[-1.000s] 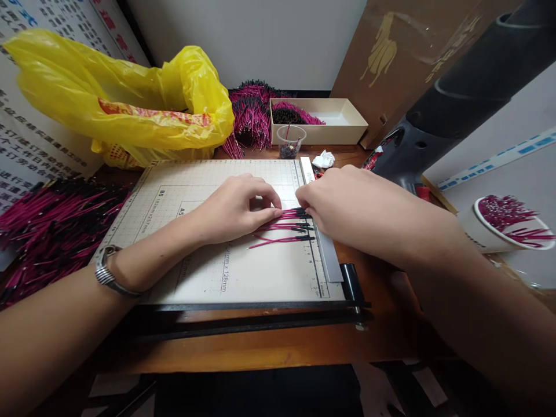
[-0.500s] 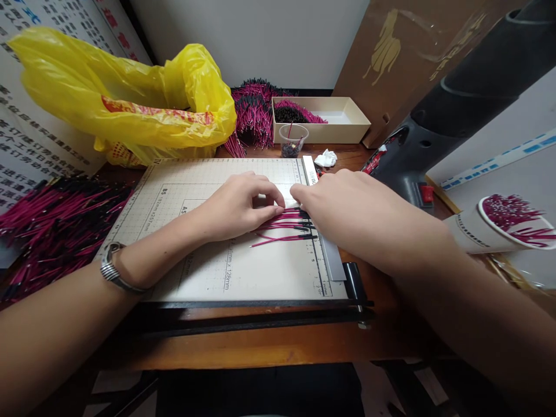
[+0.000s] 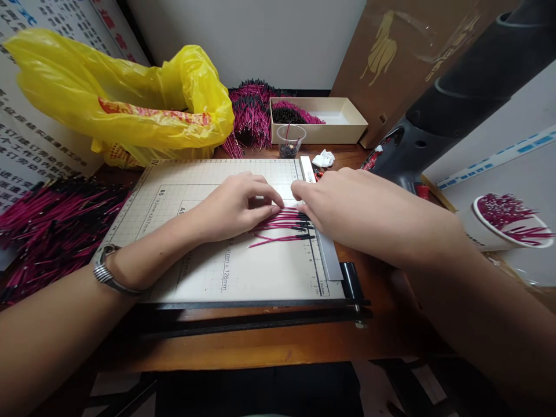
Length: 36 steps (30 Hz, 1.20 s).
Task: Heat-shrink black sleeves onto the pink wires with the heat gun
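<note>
Several pink wires with black sleeved ends lie side by side on the cream gridded board of a paper cutter, their black ends at its right-hand metal strip. My left hand rests on the board, thumb and index finger pinched on the pink part of the farthest wires. Over the strip, my right hand is closed, its thumb and curled fingertips at the black ends of those same wires. Its fingers partly hide what they grip.
A yellow plastic bag stands back left, above a heap of pink wires. Behind the cutter are a clear cup, crumpled tissue and an open box. At right stand a black post and a paper cup of wires.
My right hand has shifted slightly, and its fingertips now press closer to the wires' black ends. My left hand keeps its pinch. The whole view has drifted a little.
</note>
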Each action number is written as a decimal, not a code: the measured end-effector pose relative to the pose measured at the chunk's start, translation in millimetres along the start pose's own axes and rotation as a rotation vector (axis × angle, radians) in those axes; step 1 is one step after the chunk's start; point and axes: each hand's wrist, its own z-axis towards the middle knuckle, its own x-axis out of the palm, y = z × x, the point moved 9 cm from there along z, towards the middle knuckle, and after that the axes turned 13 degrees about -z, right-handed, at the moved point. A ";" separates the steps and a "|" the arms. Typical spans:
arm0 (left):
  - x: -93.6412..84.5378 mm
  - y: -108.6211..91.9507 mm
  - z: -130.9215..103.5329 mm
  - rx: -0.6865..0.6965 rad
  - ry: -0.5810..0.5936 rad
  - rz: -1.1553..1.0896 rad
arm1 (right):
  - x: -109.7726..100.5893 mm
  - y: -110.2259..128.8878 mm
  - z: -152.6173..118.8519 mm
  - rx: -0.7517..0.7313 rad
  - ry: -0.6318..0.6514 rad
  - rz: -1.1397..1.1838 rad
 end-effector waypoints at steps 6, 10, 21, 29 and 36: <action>1.4 -0.5 -1.7 0.007 0.023 -0.020 | 0.8 -2.0 0.1 -0.005 0.027 0.002; 1.5 -0.6 -2.2 0.012 0.030 -0.023 | 2.1 -3.5 -0.4 -0.005 0.053 0.030; -1.6 -1.3 -2.7 0.018 0.085 0.001 | 3.2 -4.4 -3.2 0.000 0.089 0.049; -22.4 8.6 -9.1 -0.052 0.114 0.032 | 0.8 -3.8 -7.2 -0.012 0.086 0.153; -20.1 1.2 -11.3 0.009 0.097 0.013 | -11.5 11.8 -2.3 -0.072 -0.021 0.196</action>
